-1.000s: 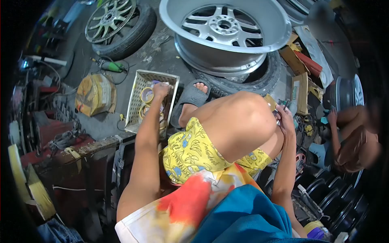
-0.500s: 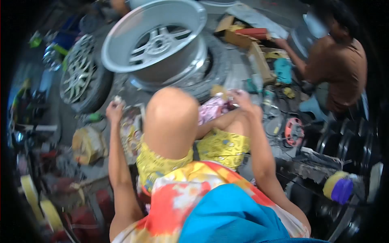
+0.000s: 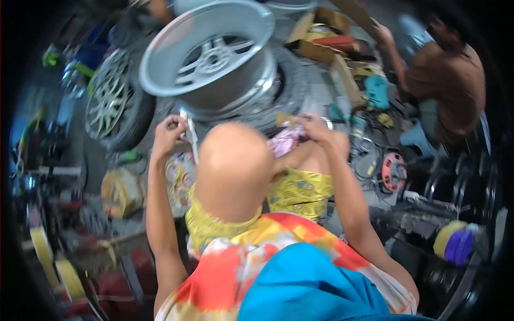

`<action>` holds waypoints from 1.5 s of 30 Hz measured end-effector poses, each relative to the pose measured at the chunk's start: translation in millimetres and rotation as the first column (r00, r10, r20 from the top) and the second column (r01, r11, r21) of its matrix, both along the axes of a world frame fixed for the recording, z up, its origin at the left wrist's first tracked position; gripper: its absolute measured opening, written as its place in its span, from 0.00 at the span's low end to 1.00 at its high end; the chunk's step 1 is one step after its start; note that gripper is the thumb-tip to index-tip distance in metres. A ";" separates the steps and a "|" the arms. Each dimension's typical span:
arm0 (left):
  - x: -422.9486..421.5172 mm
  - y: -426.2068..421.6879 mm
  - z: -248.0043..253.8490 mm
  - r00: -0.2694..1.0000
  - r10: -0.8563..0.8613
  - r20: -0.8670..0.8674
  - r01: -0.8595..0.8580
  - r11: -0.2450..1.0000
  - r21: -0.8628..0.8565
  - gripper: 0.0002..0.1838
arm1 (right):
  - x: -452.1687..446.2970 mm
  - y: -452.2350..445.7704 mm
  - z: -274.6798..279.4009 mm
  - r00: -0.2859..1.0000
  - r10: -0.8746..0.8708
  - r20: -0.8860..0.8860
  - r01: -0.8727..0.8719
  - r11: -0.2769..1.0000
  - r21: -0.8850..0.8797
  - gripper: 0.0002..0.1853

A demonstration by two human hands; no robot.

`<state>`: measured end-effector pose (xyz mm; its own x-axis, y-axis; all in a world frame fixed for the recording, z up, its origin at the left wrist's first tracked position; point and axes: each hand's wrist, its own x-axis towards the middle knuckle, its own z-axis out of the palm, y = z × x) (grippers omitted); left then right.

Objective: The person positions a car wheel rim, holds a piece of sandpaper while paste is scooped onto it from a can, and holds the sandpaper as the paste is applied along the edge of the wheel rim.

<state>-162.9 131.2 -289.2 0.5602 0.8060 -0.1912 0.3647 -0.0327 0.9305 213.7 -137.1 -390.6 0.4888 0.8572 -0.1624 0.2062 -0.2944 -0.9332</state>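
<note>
My left hand point(image 3: 171, 131), fingers curled, is left of my raised knee. At its fingertips is a slim whitish tool point(image 3: 191, 136) with a pale tip, its exact kind unclear through blur. My right hand point(image 3: 315, 127) is closed on a crumpled pink patterned cloth point(image 3: 289, 140) by my other leg; a brownish piece point(image 3: 284, 119) sits beside the cloth. Just ahead of my knees, a large silver wheel rim point(image 3: 214, 59) lies tilted over a tire point(image 3: 292, 88).
At left stand a spoked wheel point(image 3: 110, 107) and a big tape roll point(image 3: 122, 192). Right of the rim are open cardboard boxes point(image 3: 345, 80), a teal cloth point(image 3: 377, 91) and a red-rimmed disc point(image 3: 393, 172). A co-worker point(image 3: 450, 91) sits at upper right, holding a cardboard flap.
My left hand has moved up and right to the whitish tool, which now shows more of its length. My right hand stays at the pink cloth. The co-worker has raised the cardboard flap.
</note>
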 end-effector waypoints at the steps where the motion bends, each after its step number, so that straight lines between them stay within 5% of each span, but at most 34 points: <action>1: 26.6 -1.1 -10.7 0.995 -0.082 0.052 0.084 0.996 -0.031 0.07 | -4.9 0.0 6.3 1.000 -0.005 0.010 0.005 1.000 0.001 0.14; 3: 82.0 -4.3 -20.6 0.954 -0.298 0.037 0.299 0.954 0.003 0.08 | -5.4 3.8 -15.9 0.999 -0.024 0.036 0.021 0.997 0.069 0.12; 5: 138.7 -21.8 -7.8 0.906 -0.414 0.094 0.424 0.894 -0.145 0.09 | -9.2 0.0 -8.2 0.997 -0.051 -0.062 0.050 0.998 -0.029 0.10; 9: 246.4 -23.9 6.8 0.718 -0.686 -0.120 0.652 0.723 -0.230 0.08 | -5.6 -20.8 -19.0 0.972 -0.140 -0.187 0.143 0.990 0.001 0.11; 14: 423.5 -19.5 3.4 0.441 -0.874 -0.206 0.881 0.465 -0.090 0.08 | -1.9 -31.9 -54.7 0.913 -0.290 -0.287 0.294 0.955 -0.031 0.13; 16: 509.0 -37.5 16.2 0.428 -0.902 0.046 0.904 0.428 -0.016 0.11 | -1.8 -35.5 -40.9 0.915 -0.337 -0.222 0.331 0.941 -0.068 0.12; 17: 539.7 -54.4 36.7 0.459 -0.815 0.353 0.888 0.416 -0.195 0.18 | -0.9 -37.7 -34.3 0.917 -0.319 -0.241 0.304 0.948 -0.098 0.13; 18: 593.4 -43.2 40.5 0.414 -0.831 0.372 0.910 0.369 -0.187 0.28 | 1.5 -41.5 -44.2 0.925 -0.314 -0.216 0.303 0.949 -0.084 0.12; 19: 576.4 -70.6 90.2 0.574 -0.751 0.326 0.819 0.538 -0.201 0.35 | 4.0 -47.7 -55.5 0.933 -0.305 -0.190 0.297 0.952 -0.073 0.12; 21: 614.5 -73.4 98.7 0.635 -0.759 0.145 0.771 0.633 -0.063 0.39 | 2.6 -56.4 -43.1 0.914 -0.367 -0.172 0.350 0.929 -0.117 0.13; 23: 611.6 -71.2 98.9 0.549 -0.832 0.082 0.834 0.551 0.001 0.38 | 4.9 -57.8 -33.7 0.895 -0.404 -0.189 0.382 0.913 -0.141 0.13; 26: 588.9 -62.0 67.8 0.403 -0.911 0.088 0.906 0.410 0.099 0.21 | 3.8 -56.0 -22.8 0.835 -0.399 -0.380 0.399 0.913 -0.081 0.13; 30: 520.7 -36.0 41.0 0.298 -0.954 0.010 0.950 0.298 0.089 0.12 | 4.4 -48.9 -30.5 0.866 -0.422 -0.269 0.417 0.905 -0.078 0.10; 31: 499.7 -29.9 38.8 0.327 -0.941 -0.087 0.942 0.318 0.109 0.14 | 4.9 -47.7 -32.1 0.866 -0.402 -0.296 0.413 0.910 -0.028 0.10; 41: 332.0 -25.1 -45.5 0.526 -0.850 0.018 0.827 0.507 -0.241 0.21 | 0.4 -41.5 -15.8 0.691 -0.373 -0.619 0.519 0.852 0.065 0.07; 45: 309.8 -32.6 -78.7 0.704 -0.686 0.184 0.680 0.576 -0.455 0.26 | -1.0 -43.5 -14.0 0.616 -0.335 -0.714 0.556 0.826 0.093 0.07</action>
<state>147.0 98.6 -367.9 0.9027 -0.0054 -0.4302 0.4264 0.1447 0.8929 212.8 -180.6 -404.6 0.6870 0.6181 -0.3821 -0.5578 0.1116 -0.8224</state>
